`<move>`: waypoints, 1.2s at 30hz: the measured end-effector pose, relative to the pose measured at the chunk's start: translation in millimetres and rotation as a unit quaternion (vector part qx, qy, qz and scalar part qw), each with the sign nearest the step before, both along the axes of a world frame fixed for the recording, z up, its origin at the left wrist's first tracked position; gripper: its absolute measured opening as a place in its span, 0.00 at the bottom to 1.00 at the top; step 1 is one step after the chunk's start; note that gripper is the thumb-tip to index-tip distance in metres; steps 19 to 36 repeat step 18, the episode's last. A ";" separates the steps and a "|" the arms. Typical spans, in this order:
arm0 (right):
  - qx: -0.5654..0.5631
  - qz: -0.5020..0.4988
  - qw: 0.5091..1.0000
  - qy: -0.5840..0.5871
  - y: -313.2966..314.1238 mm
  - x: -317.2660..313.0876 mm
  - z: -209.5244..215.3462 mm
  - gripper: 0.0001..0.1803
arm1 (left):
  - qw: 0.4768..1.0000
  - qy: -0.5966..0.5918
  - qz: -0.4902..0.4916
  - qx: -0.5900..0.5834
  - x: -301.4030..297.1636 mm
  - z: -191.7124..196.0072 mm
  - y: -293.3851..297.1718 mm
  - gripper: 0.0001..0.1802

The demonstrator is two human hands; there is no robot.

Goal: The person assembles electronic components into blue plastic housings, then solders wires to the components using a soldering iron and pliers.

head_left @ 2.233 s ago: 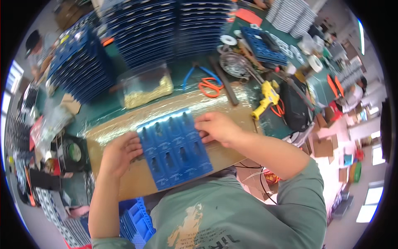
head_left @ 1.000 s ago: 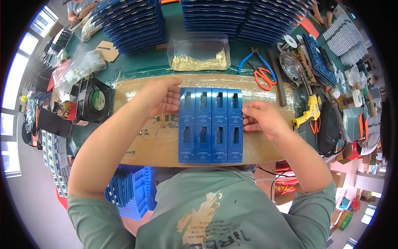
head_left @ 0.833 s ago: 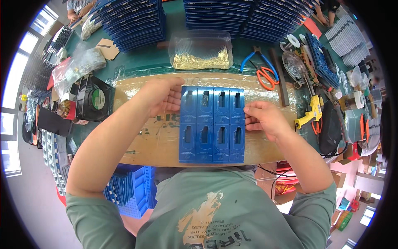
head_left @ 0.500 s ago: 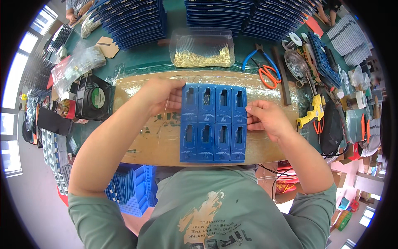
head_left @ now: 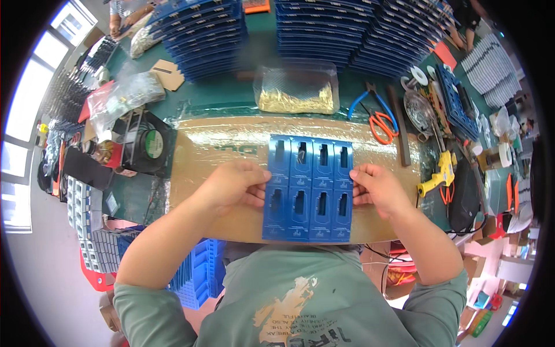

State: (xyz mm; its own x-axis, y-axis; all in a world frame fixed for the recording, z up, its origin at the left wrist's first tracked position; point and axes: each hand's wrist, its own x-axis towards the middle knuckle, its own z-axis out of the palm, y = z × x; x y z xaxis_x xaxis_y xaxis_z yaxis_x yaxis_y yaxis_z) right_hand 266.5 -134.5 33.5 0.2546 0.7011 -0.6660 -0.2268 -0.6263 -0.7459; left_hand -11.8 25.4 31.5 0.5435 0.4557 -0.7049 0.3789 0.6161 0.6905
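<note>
A blue circuit-board panel (head_left: 310,183) with two rows of dark cut-out slots lies in front of me, over the near part of a brown cardboard sheet (head_left: 202,139). My left hand (head_left: 238,184) is closed on the panel's left edge, about halfway down, thumb against it and the other fingers curled. On the opposite side, my right hand (head_left: 377,188) pinches the right edge between thumb and fingers. Beyond the panel stands a clear plastic tray (head_left: 296,75) of small gold-coloured pieces.
Tall stacks of blue panels (head_left: 324,34) rise at the back. To the right lie blue-handled pliers (head_left: 381,101), orange-handled scissors (head_left: 383,128), a dark bar (head_left: 398,127) and a yellow glue gun (head_left: 442,173). A black fan (head_left: 141,141) and a plastic bag (head_left: 127,98) occupy the left.
My left hand has slid from the panel's upper left corner down to the middle of its left edge. The right hand stays at the right edge. The whole view has shifted slightly.
</note>
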 end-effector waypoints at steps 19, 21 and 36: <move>0.192 -0.020 0.980 -0.050 20.0 -9.5 88.0 0.12 | 0.982 -0.153 0.085 0.074 -22.9 71.6 -4.3 0.12; 0.192 -0.020 0.980 -0.050 20.0 -9.5 88.0 0.12 | 0.982 -0.153 0.085 0.074 -22.9 71.6 -4.3 0.12; 0.192 -0.020 0.980 -0.050 20.0 -9.5 88.0 0.12 | 0.982 -0.153 0.085 0.074 -22.9 71.6 -4.3 0.12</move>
